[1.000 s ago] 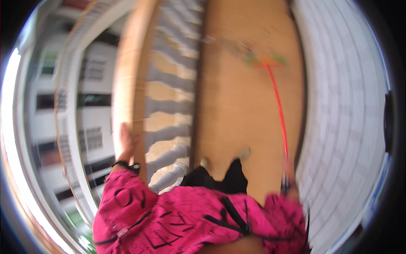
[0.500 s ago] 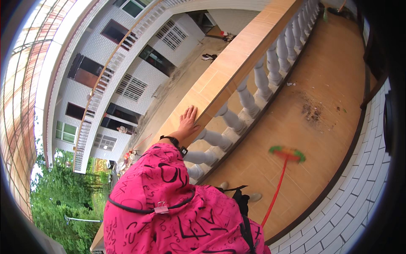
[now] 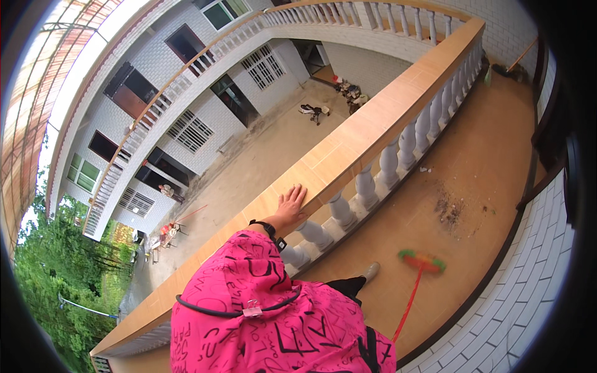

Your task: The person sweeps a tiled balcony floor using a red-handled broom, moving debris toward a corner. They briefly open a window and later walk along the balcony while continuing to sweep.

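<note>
My left hand (image 3: 290, 205) lies flat, fingers apart, on the tan tiled top of the balcony railing (image 3: 373, 121), a black band on its wrist. My right hand is hidden behind my pink patterned top. A broom with a red handle (image 3: 407, 308) rises from that side; its green and orange head (image 3: 421, 261) rests on the tan balcony floor. A small pile of dirt (image 3: 449, 208) lies on the floor beyond the broom head. The toe of my light shoe (image 3: 370, 271) shows beside the white balusters (image 3: 388, 165).
A white tiled wall (image 3: 522, 298) bounds the balcony on the right, with a dark doorway (image 3: 550, 143) further along. Past the railing is a drop to a concrete courtyard (image 3: 261, 168) with scattered objects, and a white building opposite. Another broom leans at the far end (image 3: 519, 59).
The view has swung from a blurred look along the railing to a steadier look down the balcony. The broom head has come a little nearer to me. My left hand stays on the rail.
</note>
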`<state>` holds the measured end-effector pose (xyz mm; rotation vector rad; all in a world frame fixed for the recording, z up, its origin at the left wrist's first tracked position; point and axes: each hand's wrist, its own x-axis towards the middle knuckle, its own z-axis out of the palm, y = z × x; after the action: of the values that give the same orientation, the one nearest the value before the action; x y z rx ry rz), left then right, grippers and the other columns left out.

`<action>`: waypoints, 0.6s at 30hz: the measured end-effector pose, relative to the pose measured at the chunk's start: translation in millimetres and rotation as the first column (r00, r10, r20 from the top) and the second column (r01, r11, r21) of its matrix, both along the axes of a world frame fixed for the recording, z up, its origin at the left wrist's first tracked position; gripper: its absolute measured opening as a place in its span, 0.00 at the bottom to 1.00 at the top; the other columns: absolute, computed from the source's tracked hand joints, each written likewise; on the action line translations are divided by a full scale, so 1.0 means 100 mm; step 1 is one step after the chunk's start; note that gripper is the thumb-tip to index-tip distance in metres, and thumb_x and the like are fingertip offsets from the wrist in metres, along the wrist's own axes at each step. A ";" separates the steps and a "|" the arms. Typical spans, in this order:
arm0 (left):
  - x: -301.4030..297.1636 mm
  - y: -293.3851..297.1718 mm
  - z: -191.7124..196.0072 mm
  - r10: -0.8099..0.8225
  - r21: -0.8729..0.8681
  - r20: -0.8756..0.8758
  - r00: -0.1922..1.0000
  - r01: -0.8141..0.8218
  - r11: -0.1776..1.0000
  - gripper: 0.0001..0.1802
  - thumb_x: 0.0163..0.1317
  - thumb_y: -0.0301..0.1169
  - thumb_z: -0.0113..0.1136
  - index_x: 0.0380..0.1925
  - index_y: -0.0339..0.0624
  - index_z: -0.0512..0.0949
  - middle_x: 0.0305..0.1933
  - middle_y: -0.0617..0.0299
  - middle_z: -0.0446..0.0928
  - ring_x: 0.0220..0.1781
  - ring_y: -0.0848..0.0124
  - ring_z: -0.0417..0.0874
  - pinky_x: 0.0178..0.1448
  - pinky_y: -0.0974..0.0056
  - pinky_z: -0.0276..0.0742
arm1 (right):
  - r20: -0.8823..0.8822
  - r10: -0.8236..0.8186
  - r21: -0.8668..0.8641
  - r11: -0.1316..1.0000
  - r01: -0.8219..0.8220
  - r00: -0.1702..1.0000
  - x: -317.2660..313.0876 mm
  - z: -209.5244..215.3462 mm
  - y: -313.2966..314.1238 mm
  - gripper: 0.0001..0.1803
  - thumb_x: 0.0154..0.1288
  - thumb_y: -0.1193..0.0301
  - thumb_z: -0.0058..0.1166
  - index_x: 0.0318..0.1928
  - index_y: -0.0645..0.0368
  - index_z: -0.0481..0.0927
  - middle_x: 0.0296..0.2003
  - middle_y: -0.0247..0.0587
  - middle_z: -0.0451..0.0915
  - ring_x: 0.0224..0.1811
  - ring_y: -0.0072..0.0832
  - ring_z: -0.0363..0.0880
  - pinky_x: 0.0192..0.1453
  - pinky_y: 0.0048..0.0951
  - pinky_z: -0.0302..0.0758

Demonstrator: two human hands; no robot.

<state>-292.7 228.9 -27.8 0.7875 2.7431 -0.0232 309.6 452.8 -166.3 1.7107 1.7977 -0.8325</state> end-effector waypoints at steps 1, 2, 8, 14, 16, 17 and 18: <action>0.02 0.00 -0.03 0.000 -0.004 0.003 1.000 0.000 1.000 0.51 0.44 0.45 0.65 0.65 0.50 0.46 0.70 0.55 0.42 0.70 0.54 0.44 0.64 0.38 0.47 | 0.005 -0.001 -0.014 1.000 0.001 1.000 -0.07 -0.03 -0.04 0.29 0.64 0.51 0.35 0.32 0.67 0.75 0.26 0.60 0.74 0.33 0.51 0.74 0.33 0.48 0.68; 0.04 -0.05 -0.03 0.007 -0.030 -0.001 1.000 -0.007 1.000 0.51 0.44 0.45 0.65 0.65 0.50 0.46 0.70 0.55 0.43 0.70 0.54 0.44 0.63 0.37 0.47 | 0.006 0.003 -0.029 1.000 -0.003 1.000 -0.15 -0.06 -0.04 0.28 0.63 0.51 0.35 0.31 0.67 0.75 0.25 0.60 0.74 0.32 0.50 0.74 0.32 0.48 0.68; 0.33 -0.46 0.22 -0.039 -0.064 0.052 0.998 0.043 0.997 0.50 0.46 0.46 0.63 0.65 0.48 0.46 0.69 0.51 0.42 0.70 0.52 0.44 0.63 0.37 0.47 | -0.028 -0.057 -0.048 0.997 0.056 0.998 -0.38 -0.31 0.29 0.25 0.62 0.54 0.38 0.27 0.66 0.74 0.21 0.54 0.73 0.26 0.44 0.73 0.27 0.45 0.67; 0.23 -0.15 0.47 -0.030 -0.064 0.117 0.993 0.038 0.997 0.40 0.50 0.43 0.60 0.61 0.44 0.53 0.65 0.46 0.50 0.66 0.51 0.53 0.64 0.39 0.47 | -0.165 -0.331 -0.041 0.944 0.329 0.929 -1.22 -0.40 1.80 0.22 0.61 0.57 0.42 0.23 0.64 0.74 0.17 0.48 0.73 0.20 0.38 0.72 0.22 0.41 0.65; 0.03 0.16 0.53 -0.071 0.165 -0.019 0.997 0.073 0.984 0.35 0.53 0.42 0.58 0.59 0.44 0.57 0.63 0.47 0.54 0.64 0.51 0.56 0.64 0.40 0.46 | -0.273 0.217 0.243 0.958 -0.152 0.937 -1.51 -0.22 2.19 0.23 0.62 0.55 0.41 0.24 0.63 0.73 0.12 0.42 0.70 0.15 0.37 0.72 0.17 0.38 0.62; -0.04 0.28 0.57 -0.084 0.275 -0.019 0.996 0.086 0.958 0.30 0.56 0.39 0.55 0.58 0.44 0.59 0.61 0.50 0.59 0.64 0.54 0.58 0.65 0.41 0.45 | -0.246 0.125 0.266 0.962 -0.057 0.961 -1.57 -0.10 2.16 0.28 0.61 0.51 0.39 0.28 0.68 0.75 0.19 0.56 0.75 0.25 0.51 0.77 0.25 0.45 0.68; -0.11 0.41 0.59 -0.082 0.357 0.014 0.997 0.072 0.932 0.22 0.57 0.37 0.54 0.51 0.44 0.68 0.55 0.54 0.68 0.59 0.58 0.65 0.63 0.42 0.49 | -0.125 0.027 0.199 0.980 -0.002 0.992 -1.60 0.02 2.15 0.28 0.61 0.51 0.38 0.29 0.68 0.76 0.21 0.58 0.75 0.28 0.52 0.77 0.29 0.46 0.69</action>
<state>-303.4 270.2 31.6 0.9777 2.7224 0.4787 149.4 667.5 -164.0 1.8004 2.0358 -0.7945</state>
